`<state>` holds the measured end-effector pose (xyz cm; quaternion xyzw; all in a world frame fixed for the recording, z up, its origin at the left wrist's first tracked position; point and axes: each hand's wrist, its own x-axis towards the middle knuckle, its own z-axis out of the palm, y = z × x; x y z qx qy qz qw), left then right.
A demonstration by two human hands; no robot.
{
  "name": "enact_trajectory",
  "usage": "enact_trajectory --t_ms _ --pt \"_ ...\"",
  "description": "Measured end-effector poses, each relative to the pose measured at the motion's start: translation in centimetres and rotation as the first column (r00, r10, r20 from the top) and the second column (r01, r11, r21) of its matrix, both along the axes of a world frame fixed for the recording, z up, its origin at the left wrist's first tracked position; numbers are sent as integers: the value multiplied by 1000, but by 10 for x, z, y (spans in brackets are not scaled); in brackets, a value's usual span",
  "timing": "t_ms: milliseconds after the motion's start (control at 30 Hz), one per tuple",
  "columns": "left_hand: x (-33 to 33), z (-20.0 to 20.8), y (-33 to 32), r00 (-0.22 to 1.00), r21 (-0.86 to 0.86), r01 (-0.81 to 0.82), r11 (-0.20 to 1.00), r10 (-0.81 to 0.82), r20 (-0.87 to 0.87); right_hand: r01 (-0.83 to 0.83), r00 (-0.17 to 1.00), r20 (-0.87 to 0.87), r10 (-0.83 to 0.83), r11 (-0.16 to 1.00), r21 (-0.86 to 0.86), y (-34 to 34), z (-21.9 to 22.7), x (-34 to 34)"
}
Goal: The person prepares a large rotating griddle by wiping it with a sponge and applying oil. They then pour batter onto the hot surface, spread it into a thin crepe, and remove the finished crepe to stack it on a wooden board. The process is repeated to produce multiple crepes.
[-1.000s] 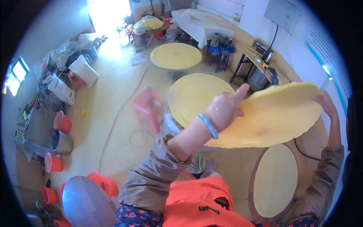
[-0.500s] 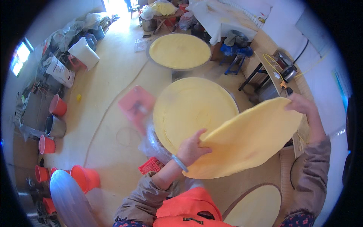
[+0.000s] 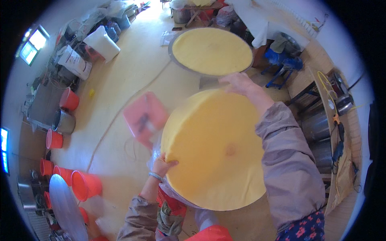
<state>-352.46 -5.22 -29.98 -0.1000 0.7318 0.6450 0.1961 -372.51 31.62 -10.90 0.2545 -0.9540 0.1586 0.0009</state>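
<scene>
One round yellow sheet (image 3: 213,164) lies between my left grip (image 3: 161,165), pinched on its left rim, and my right grip (image 3: 242,86), closed on its far rim, one yellow disc (image 3: 211,50) beyond.

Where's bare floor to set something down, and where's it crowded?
The widest mostly bare patch is pale floor between the red plastic buckets and the square pink plastic stool. It's crowded at left, where buckets and a silver metal pot cluster, and right of your left hand, which holds the round yellow sheet.
</scene>
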Motion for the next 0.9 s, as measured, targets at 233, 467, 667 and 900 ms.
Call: enact_trajectory --t_ms 233,467,667,900 --pt "-46 -174 -57 982 -498 -131 857 180 50 231 973 42 -229 935 -269 35 -159 93" --pt "-37 -155 -54 978 -165 -200 966 208 32 921 353 473 -807 390 -23 107 -223 375" --pt "-93 -170 -62 976 -335 -160 928 97 -196 989 125 602 -789 51 -139 91 -238 501" --pt "-16 -97 -77 957 -354 -271 895 210 -201 978 105 638 -763 -36 -205 31 -195 579"
